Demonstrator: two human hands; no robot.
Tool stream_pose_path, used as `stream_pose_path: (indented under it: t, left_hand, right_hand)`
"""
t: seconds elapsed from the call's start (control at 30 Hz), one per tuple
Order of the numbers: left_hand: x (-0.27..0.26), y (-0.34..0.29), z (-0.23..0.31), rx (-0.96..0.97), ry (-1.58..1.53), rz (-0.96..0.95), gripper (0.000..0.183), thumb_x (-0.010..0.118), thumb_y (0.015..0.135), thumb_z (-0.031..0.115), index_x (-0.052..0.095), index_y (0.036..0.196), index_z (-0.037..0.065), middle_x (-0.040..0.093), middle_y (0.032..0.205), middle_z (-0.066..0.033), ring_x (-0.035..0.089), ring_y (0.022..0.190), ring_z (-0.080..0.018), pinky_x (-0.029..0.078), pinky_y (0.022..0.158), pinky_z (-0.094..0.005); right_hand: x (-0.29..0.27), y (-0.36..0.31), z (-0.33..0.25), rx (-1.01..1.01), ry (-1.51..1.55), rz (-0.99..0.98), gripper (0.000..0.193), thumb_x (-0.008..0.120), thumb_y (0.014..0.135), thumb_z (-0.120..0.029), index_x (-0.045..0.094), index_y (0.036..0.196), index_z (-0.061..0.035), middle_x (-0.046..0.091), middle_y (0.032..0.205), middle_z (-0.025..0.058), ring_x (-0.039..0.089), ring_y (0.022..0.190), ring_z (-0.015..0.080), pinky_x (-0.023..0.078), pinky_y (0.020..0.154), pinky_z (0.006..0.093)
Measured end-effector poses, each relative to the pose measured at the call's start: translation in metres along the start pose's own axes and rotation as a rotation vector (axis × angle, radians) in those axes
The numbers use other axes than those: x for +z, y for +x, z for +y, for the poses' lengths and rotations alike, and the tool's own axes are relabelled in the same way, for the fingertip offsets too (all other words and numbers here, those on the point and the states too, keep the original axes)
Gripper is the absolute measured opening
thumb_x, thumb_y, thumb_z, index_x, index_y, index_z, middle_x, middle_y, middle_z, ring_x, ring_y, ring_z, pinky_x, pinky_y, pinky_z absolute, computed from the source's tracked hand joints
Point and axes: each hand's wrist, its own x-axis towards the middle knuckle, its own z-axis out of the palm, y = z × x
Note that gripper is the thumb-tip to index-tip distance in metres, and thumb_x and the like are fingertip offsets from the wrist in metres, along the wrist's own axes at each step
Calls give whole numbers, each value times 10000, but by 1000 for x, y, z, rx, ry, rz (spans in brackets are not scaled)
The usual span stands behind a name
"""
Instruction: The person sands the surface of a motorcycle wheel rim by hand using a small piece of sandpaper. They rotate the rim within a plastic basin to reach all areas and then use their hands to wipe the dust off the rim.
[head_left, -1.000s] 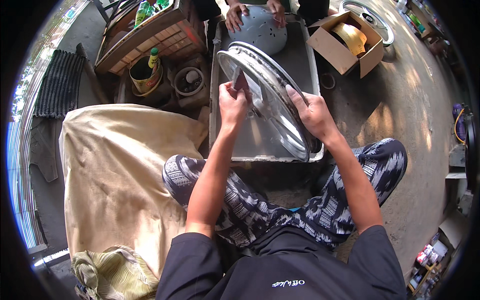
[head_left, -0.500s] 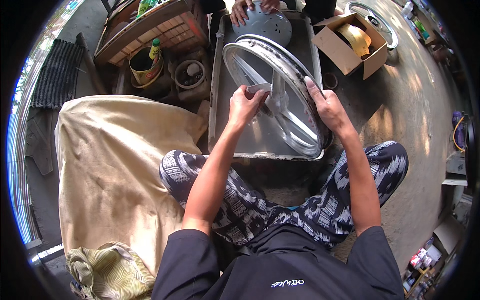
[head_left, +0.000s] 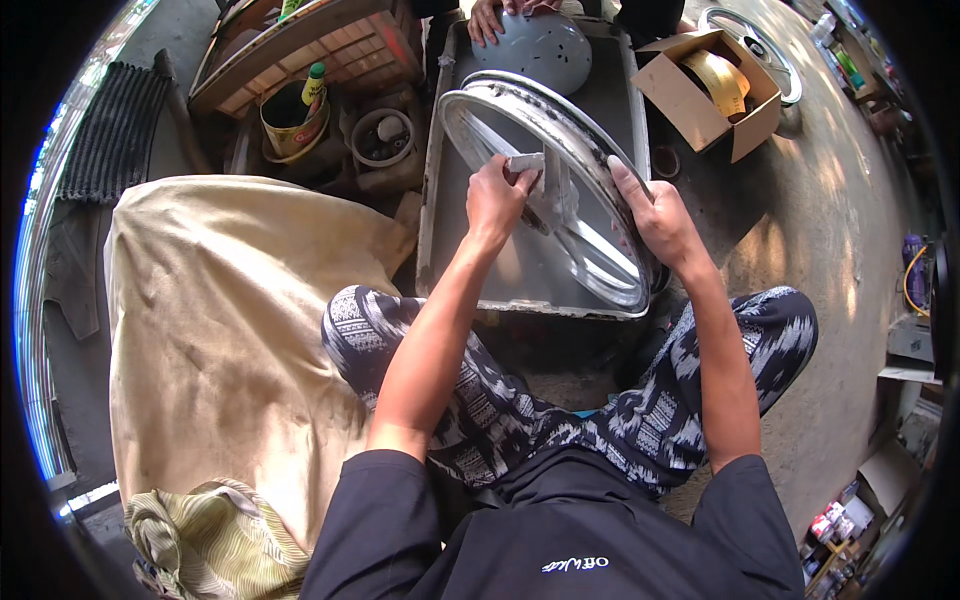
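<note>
A silver spoked wheel rim [head_left: 578, 255] stands tilted over a shallow grey tray [head_left: 432, 200], its lower edge near the tray's front right corner. My right hand [head_left: 662, 222] grips the rim's right side, thumb laid on the outer edge. Between the thumb and fingers of my left hand [head_left: 494, 205] is a small pale folded piece [head_left: 527, 162] that looks like sandpaper. It lies inside the rim, close to a spoke; whether it touches cannot be made out. Whitish dust coats my right thumb.
Across the tray, another person's hand [head_left: 487, 20] rests on a grey dome-shaped shell [head_left: 540, 58] with dark spots. An open cardboard box [head_left: 668, 98] sits at the right, another wheel [head_left: 790, 75] behind it. Left are a bucket [head_left: 285, 155], a round pot [head_left: 360, 158] and a cloth-draped object [head_left: 240, 290].
My left hand has moved slightly up and right with the pale piece, its wrist turned. My right hand keeps its place on the wheel rim, which has barely shifted.
</note>
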Motion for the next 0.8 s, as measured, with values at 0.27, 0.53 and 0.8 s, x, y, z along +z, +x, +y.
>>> stream_pose_path:
  t: [0.27,0.53,0.8]
  left_hand:
    - [5,-12,1,48,-17,58,254,727,892,210,608,944,-7,714,845,-211,697,848,-415,534,748,-469]
    - [2,-16,0,12,-59,11,287,729,880,222,660,985,-36,730,897,-238,729,885,-375,551,773,-427]
    - [-1,-18,0,8,34,17,222,716,899,234,658,972,33,734,877,-185,716,869,-377,538,750,-475]
  right_hand:
    - [1,-2,-7,-72,-76,18,728,553,995,-582,617,641,51,508,547,22,464,565,99,407,552,324]
    - [1,-3,-15,-25,-183,22,725,564,984,-590,636,660,55,520,538,61,478,565,106,426,568,330]
    - [2,-7,-10,-97,-129,33,723,563,985,-593,648,698,65,518,543,41,471,573,95,429,573,319]
